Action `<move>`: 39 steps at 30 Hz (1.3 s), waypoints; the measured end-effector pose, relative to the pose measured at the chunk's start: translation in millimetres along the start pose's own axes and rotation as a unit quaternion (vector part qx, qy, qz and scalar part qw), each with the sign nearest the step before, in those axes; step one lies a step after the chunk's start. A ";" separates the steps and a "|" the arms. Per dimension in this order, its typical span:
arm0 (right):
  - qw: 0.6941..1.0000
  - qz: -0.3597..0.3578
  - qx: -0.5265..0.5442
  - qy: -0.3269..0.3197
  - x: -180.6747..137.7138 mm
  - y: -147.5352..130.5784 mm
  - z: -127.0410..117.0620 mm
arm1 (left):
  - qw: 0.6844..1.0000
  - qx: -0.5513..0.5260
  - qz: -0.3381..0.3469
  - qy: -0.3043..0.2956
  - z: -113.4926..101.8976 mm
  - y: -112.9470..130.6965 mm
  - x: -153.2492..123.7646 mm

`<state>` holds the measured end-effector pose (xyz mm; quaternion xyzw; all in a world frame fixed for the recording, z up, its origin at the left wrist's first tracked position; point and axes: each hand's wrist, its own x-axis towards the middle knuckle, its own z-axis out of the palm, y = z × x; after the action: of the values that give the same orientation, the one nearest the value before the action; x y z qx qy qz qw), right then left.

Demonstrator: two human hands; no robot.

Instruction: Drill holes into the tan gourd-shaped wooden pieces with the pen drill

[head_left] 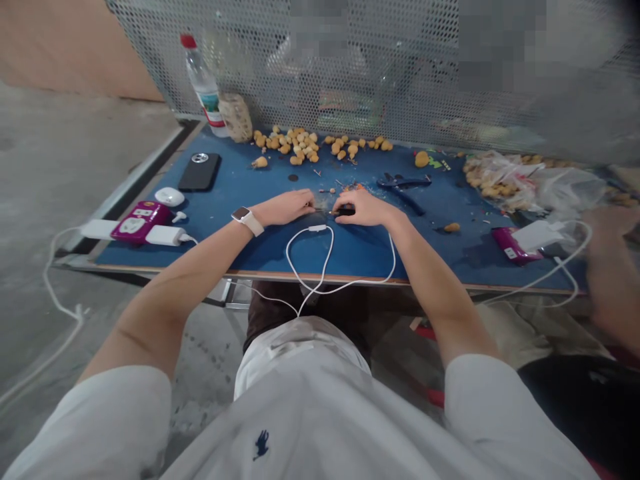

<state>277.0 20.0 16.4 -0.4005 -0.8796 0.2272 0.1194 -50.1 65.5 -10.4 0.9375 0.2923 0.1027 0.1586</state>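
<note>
My left hand (287,207), with a white-banded watch (249,221) at its wrist, rests low over the blue tabletop, its fingers pinched together at a thin, small piece I cannot make out. Facing it, my right hand (367,207) curls round a small dark object (346,213) whose kind is hidden by the fingers. The fingertips of both hands are close together, a short gap apart. Crumbs and tiny orange bits (356,187) lie just behind them. Blue-handled pliers (411,200) lie beyond my right hand.
Tan round lumps (300,141) line the back by a mesh panel (350,80). At left are a bottle (209,100), a jar (236,119), a phone (199,172) and a purple power block (145,221). A white cable (325,267) loops before me. A co-worker's arm (613,267) is at right.
</note>
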 end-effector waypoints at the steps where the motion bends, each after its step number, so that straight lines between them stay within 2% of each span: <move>1: 1.000 0.001 0.000 0.001 0.2 -0.5 0.5 | 1.000 0.000 0.001 0.000 0.3 0.2 0.1; 17: 1.000 -0.005 0.014 0.020 4.5 7.3 7.6 | 0.998 0.059 -0.005 -0.011 3.4 3.0 1.0; 34: 1.000 -0.007 -0.012 0.021 1.0 6.3 4.8 | 0.999 0.050 -0.004 -0.006 4.4 1.2 2.0; 39: 1.000 -0.001 -0.012 0.014 -0.6 1.3 3.4 | 0.999 0.045 -0.013 -0.022 1.1 6.3 2.1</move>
<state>276.9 19.3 12.8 -0.4043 -0.8808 0.2115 0.1269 -44.8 61.6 -9.0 0.9418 0.3053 0.0668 0.1237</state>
